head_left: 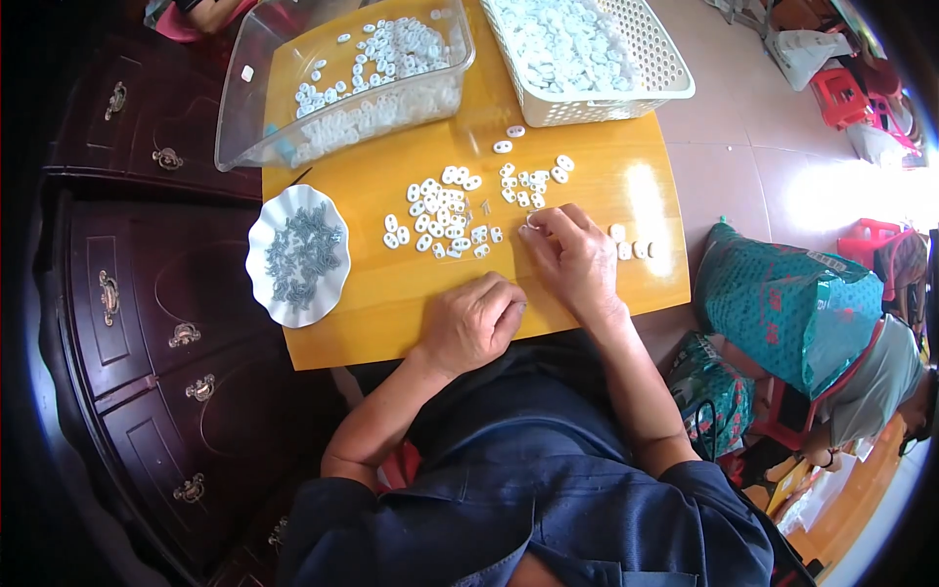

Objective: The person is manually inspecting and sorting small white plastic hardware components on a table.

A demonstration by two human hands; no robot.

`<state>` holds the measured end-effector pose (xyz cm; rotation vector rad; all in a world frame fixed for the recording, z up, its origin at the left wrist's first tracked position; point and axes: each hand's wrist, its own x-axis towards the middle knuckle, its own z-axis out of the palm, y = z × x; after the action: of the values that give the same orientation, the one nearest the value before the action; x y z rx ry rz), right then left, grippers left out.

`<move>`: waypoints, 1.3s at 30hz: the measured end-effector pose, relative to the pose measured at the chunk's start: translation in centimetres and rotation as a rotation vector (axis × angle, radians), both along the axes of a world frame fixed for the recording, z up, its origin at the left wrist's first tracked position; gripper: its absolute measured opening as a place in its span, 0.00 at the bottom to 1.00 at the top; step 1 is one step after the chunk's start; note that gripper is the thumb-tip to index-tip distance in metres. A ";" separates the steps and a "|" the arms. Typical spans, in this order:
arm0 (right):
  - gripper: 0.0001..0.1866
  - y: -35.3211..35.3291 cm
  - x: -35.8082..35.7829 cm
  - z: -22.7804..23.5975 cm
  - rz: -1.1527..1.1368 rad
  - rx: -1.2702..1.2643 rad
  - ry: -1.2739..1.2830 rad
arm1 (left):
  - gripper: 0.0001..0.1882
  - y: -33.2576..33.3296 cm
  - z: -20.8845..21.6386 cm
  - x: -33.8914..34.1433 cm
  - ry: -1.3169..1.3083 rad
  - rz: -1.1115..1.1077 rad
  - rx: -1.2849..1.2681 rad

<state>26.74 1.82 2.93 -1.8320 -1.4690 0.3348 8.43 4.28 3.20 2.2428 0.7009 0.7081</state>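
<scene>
Right hand (579,256) seemingly pinches a white piece (531,221); left hand (476,318) curls closed, contents hidden. Likely step: picking up; next, lift clear.

The inside of the left hand (477,315) is hidden, and the top edge crops the cream basket (608,108).

The table (381,293) carries white pieces (436,229), 1 dish (258,241), 2 containers (606,108).
</scene>
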 end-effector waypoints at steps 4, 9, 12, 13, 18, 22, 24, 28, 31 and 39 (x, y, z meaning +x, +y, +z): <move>0.04 0.0 -0.4 -0.5 0.008 0.028 -0.094 | 0.05 0.0 0.1 0.0 -0.003 -0.005 0.007; 0.04 -0.3 -0.7 -1.0 0.025 0.034 -0.158 | 0.04 0.1 -0.1 0.0 -0.016 0.001 0.003; 0.04 -0.3 -0.7 -1.1 0.034 0.032 -0.157 | 0.04 0.1 -0.1 0.1 -0.032 0.002 0.011; 0.05 -0.3 -0.7 -1.2 0.038 0.023 -0.152 | 0.04 0.1 -0.1 0.1 -0.032 0.003 0.009; 0.07 -0.4 -0.5 -1.6 0.061 -0.005 -0.170 | 0.03 0.0 -0.1 0.0 -0.038 0.006 -0.023; 0.08 -1.5 -0.1 -1.4 0.055 0.065 -0.026 | 0.02 -0.2 0.3 -0.3 -0.083 0.035 -0.209; 0.08 -2.5 0.1 -0.5 0.065 0.089 0.142 | 0.02 -0.1 0.9 -0.4 -0.075 0.055 -0.281; 0.04 -4.2 0.1 0.6 -0.019 0.038 0.458 | 0.02 0.6 1.5 0.0 -0.101 0.091 -0.301; 0.04 -4.9 0.5 0.9 0.042 0.071 0.496 | 0.02 1.4 1.5 0.8 -0.095 0.087 -0.252; 0.07 -5.8 1.3 -0.1 0.083 0.060 0.592 | 0.02 1.9 1.8 3.2 -0.045 0.055 -0.187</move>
<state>28.01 -3.98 2.85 -1.4515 -1.1211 0.7882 11.64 6.19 4.97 2.0385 0.7769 0.6886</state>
